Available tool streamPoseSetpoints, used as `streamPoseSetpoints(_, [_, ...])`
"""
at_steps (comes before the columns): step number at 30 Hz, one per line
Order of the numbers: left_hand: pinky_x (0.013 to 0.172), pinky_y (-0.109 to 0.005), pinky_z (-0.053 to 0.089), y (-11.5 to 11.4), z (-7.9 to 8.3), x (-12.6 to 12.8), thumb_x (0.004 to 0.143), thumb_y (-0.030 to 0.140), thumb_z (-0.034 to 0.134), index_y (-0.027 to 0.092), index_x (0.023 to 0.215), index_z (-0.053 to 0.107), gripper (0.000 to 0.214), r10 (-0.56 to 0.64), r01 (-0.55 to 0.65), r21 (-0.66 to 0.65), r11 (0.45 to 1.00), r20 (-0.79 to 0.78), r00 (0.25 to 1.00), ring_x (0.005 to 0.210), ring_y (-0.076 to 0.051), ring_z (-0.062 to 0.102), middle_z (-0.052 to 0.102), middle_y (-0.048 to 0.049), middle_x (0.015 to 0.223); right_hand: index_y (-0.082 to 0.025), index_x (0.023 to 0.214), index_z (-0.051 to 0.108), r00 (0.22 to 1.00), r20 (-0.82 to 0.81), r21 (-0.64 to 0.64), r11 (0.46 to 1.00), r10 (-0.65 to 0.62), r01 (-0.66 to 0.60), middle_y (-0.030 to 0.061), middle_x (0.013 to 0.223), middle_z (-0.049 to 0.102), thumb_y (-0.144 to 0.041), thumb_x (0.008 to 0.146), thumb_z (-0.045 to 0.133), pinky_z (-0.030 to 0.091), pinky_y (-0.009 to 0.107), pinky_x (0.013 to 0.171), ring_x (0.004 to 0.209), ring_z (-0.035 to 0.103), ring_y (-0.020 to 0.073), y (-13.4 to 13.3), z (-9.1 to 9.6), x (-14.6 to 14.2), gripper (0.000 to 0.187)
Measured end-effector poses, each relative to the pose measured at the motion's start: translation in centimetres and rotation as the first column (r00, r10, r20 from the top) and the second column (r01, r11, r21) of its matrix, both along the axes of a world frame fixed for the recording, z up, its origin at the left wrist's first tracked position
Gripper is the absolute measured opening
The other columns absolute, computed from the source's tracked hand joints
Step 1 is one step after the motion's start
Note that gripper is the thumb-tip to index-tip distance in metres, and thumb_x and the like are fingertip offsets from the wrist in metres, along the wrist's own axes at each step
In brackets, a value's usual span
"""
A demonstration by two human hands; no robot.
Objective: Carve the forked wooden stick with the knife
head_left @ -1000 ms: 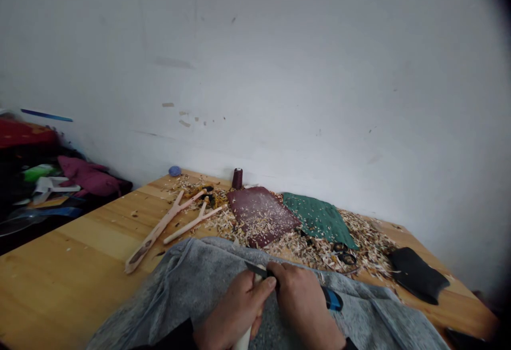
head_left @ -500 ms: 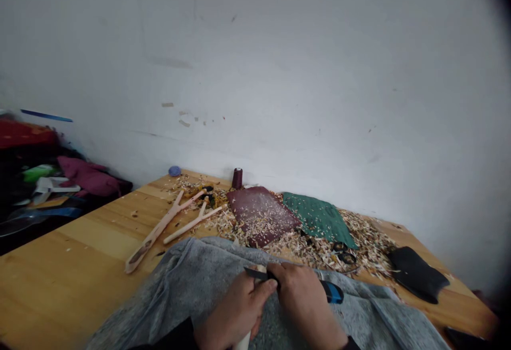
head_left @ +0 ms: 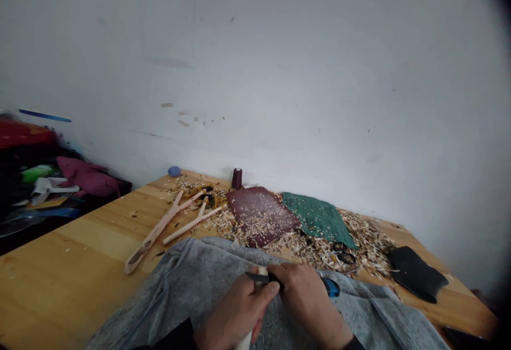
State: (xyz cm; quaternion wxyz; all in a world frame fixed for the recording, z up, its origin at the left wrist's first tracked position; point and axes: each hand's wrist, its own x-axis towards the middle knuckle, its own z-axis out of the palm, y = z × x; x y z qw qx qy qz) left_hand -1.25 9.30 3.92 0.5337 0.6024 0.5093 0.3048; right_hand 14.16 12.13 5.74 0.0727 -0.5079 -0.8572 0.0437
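Observation:
My left hand point(head_left: 239, 307) is wrapped round a pale, peeled wooden stick point(head_left: 244, 342), whose top end shows just above the fingers. In my right hand point(head_left: 305, 299) is a knife point(head_left: 332, 287) with a black and blue handle. Its dark blade points left and lies across the stick near the top, and the left thumb rests by the back of the blade. Most of the stick is hidden by the left hand. Both hands are over a grey cloth point(head_left: 199, 270) at the near edge of the table.
Two forked wooden sticks point(head_left: 154, 233) lie at left on the wooden table point(head_left: 59, 265). Wood shavings point(head_left: 367, 238) surround a maroon sheet point(head_left: 259, 209), a green cloth point(head_left: 319, 217) and black-handled scissors point(head_left: 345, 254). A thread spool point(head_left: 237, 178) stands by the wall; a black flat piece point(head_left: 417, 274) lies right.
Both hands keep their grips. The knife handle has shifted slightly left and up, and a little more of the stick's top end shows above the blade.

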Motion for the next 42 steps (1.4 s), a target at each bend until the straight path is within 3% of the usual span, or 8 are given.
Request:
streamPoseSetpoints(7, [0.037, -0.024, 0.031, 0.0, -0.1, 0.0, 0.085, 0.051, 0.044, 0.024, 0.069, 0.048, 0.031, 0.058, -0.058, 0.008, 0.998, -0.029, 0.998, 0.032, -0.011, 0.038, 0.038, 0.0089, 0.040, -0.029, 0.097, 0.069, 0.993, 0.054, 0.016, 0.994, -0.109, 0.108, 0.0022, 0.086, 0.074, -0.016, 0.090, 0.046, 0.039, 0.028, 0.063, 0.079, 0.069, 0.0216, -0.2, -0.5, -0.6, 0.027])
streamPoseSetpoints(16, [0.039, -0.025, 0.032, 0.5, -1.7, 0.1, 0.087, 0.058, 0.037, 0.024, 0.073, 0.048, 0.038, 0.137, -0.136, 0.027, 0.990, -0.075, 0.988, 0.033, -0.013, 0.042, 0.040, 0.0083, 0.041, -0.024, 0.111, 0.067, 0.956, 0.130, -0.013, 0.964, -0.261, 0.265, 0.0077, 0.093, 0.073, -0.009, 0.089, 0.040, 0.042, 0.030, 0.062, 0.081, 0.070, 0.0248, -1.2, 0.2, -2.0, 0.038])
streamPoseSetpoints(22, [0.036, -0.024, 0.030, 0.3, -1.2, 0.2, 0.083, 0.062, 0.042, 0.024, 0.069, 0.044, 0.040, 0.073, -0.073, -0.029, 0.997, -0.001, 0.997, 0.032, -0.011, 0.039, 0.037, 0.0089, 0.042, -0.029, 0.102, 0.070, 0.993, 0.005, -0.031, 0.993, -0.117, 0.117, 0.0031, 0.090, 0.075, -0.016, 0.089, 0.045, 0.043, 0.027, 0.068, 0.084, 0.070, 0.0208, -0.4, -0.1, -0.9, 0.031])
streamPoseSetpoints(26, [0.037, -0.024, 0.029, 0.1, -0.3, 0.1, 0.085, 0.057, 0.040, 0.024, 0.066, 0.045, 0.039, 0.012, -0.011, 0.015, 1.000, -0.020, 1.000, 0.033, -0.010, 0.037, 0.036, 0.0085, 0.039, -0.028, 0.098, 0.071, 0.998, -0.006, -0.017, 0.998, -0.063, 0.063, 0.0029, 0.089, 0.075, -0.017, 0.089, 0.045, 0.042, 0.025, 0.068, 0.082, 0.069, 0.0181, -0.2, -0.2, -0.5, 0.029])
streamPoseSetpoints(33, [0.038, -0.025, 0.031, 0.1, -0.3, 0.0, 0.084, 0.053, 0.045, 0.024, 0.071, 0.049, 0.033, 0.110, -0.110, 0.001, 0.994, -0.052, 0.993, 0.033, -0.013, 0.040, 0.039, 0.0083, 0.039, -0.026, 0.098, 0.069, 0.984, 0.050, -0.038, 0.984, -0.171, 0.172, 0.0055, 0.089, 0.074, -0.013, 0.088, 0.045, 0.043, 0.028, 0.070, 0.084, 0.070, 0.0218, -0.9, 0.1, -1.3, 0.029])
streamPoseSetpoints(37, [0.036, -0.025, 0.029, 0.2, -0.5, 0.1, 0.084, 0.055, 0.046, 0.023, 0.078, 0.052, 0.033, 0.131, -0.131, -0.020, 0.991, -0.043, 0.991, 0.031, -0.013, 0.039, 0.038, 0.0090, 0.038, -0.024, 0.106, 0.068, 0.968, 0.095, -0.050, 0.970, -0.234, 0.239, 0.0081, 0.094, 0.074, -0.010, 0.089, 0.042, 0.045, 0.031, 0.068, 0.085, 0.070, 0.0249, -1.3, 0.2, -1.9, 0.035])
streamPoseSetpoints(42, [0.036, -0.025, 0.031, 0.2, -1.1, 0.1, 0.086, 0.056, 0.040, 0.023, 0.079, 0.050, 0.035, 0.135, -0.134, 0.024, 0.991, -0.063, 0.989, 0.031, -0.013, 0.041, 0.041, 0.0083, 0.042, -0.022, 0.102, 0.069, 0.958, 0.100, -0.047, 0.961, -0.268, 0.274, 0.0092, 0.091, 0.074, -0.009, 0.089, 0.039, 0.046, 0.032, 0.064, 0.081, 0.070, 0.0265, -1.2, 0.2, -2.0, 0.035])
